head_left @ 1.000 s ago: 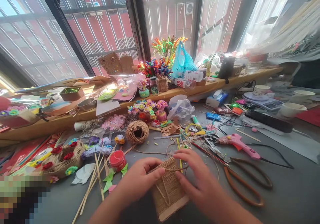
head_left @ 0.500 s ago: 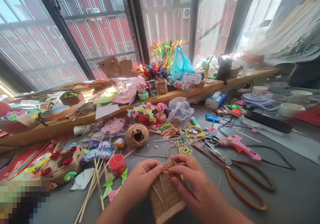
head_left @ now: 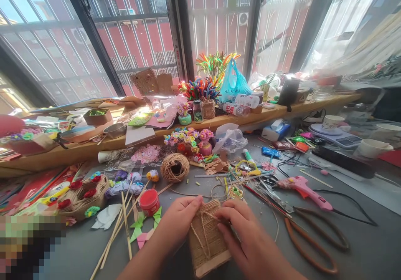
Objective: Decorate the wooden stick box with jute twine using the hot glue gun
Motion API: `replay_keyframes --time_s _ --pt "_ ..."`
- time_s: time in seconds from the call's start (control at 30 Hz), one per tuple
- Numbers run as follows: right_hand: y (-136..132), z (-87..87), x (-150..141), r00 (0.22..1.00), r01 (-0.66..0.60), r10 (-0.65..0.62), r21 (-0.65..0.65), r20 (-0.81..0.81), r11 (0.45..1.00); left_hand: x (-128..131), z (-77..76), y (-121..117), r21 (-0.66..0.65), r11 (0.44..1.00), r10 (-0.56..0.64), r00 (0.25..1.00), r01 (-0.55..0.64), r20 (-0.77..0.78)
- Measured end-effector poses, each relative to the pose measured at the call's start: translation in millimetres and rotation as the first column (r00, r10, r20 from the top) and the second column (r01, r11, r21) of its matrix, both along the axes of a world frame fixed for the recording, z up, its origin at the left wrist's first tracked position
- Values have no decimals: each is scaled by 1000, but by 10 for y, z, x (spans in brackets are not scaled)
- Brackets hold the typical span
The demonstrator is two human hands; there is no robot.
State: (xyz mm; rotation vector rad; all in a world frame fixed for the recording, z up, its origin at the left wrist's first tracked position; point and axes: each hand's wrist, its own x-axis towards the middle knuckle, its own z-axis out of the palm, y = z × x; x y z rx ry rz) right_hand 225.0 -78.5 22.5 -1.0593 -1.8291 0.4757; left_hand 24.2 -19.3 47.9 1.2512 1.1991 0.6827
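Note:
In the head view a twine-wrapped cardboard piece (head_left: 214, 238) stands tilted between my hands. A bare strip of cardboard shows along its lower edge. My left hand (head_left: 177, 221) grips its upper left side, thumb on top near a strand end. A loose strand of twine (head_left: 204, 228) makes a narrow V over the wrapped face. My right hand (head_left: 250, 236) is closed at the upper right, pinching the twine between thumb and fingers; its fingertips partly cover the strand. Beyond the cardboard lies a ball of twine (head_left: 167, 169), with a line trailing from it toward my hands.
To the right lie large scissors (head_left: 313, 246) with brown handles and a pink glue gun (head_left: 305, 190) with its cord. Left are a red jar (head_left: 149, 201), thin wooden sticks (head_left: 109, 240) and a flowered twine basket (head_left: 83, 205). A crowded wooden ledge (head_left: 147, 140) runs behind.
My right hand has drawn the twine down against the wrapped face, where it earlier stretched across the top between both hands. My left hand keeps its hold. The view has shifted slightly.

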Motion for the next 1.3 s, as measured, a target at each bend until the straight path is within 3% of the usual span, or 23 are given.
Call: replay_keyframes --time_s 0.17,0.3,0.47,0.6,0.7,1.0,1.2,1.3 --pt "4 -9 30 1000 -13 13 48 13 999 -30 14 56 60 979 189 976 -197 110" --pt "10 -13 25 1000 -26 26 -10 3 1000 -153 18 155 146 933 311 942 -328 130" --pt "30 -14 3 998 -55 52 -78 -34 995 -232 98 138 154 951 262 963 -269 64" --pt "39 -25 -12 996 -62 56 -91 -66 994 -138 102 79 11 997 76 996 -77 49" --pt "45 -44 -20 996 -59 53 -78 -73 995 -81 53 77 -62 998 24 997 -19 79" --pt "60 -40 -17 995 -60 55 -65 -80 996 -82 2 82 -135 989 78 988 -60 134" --pt "76 -14 -17 997 -60 58 -39 -51 997 -142 3 145 -54 940 338 908 -336 247" --pt "88 -9 -21 998 -53 53 0 -43 999 -147 67 133 -30 961 276 935 -276 221"
